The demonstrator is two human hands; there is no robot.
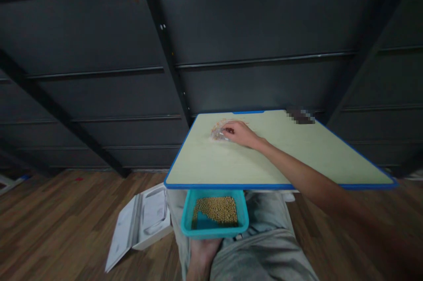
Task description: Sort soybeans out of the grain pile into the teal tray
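Observation:
My right hand (240, 134) is over the left part of a pale, blue-edged board table (280, 157). Its fingers are closed in a pinch at a crumpled piece of clear plastic (218, 135). Small orange-brown bits (222, 123) lie scattered around and behind the fingertips. Below the near edge of the board, my left hand (204, 249) holds up a teal plastic tray (244, 217) from underneath, its fingers hidden. Inside the tray, small round tan beans or beads (220, 208) cover most of the bottom, leaving a bare teal patch at the front left.
An opened white box (153, 217) sits on the wooden floor (76, 223), left of my legs (264, 254). A dark, pixelated object (301, 117) rests at the board's far right edge. Behind the board rises a dark panelled wall (251, 20).

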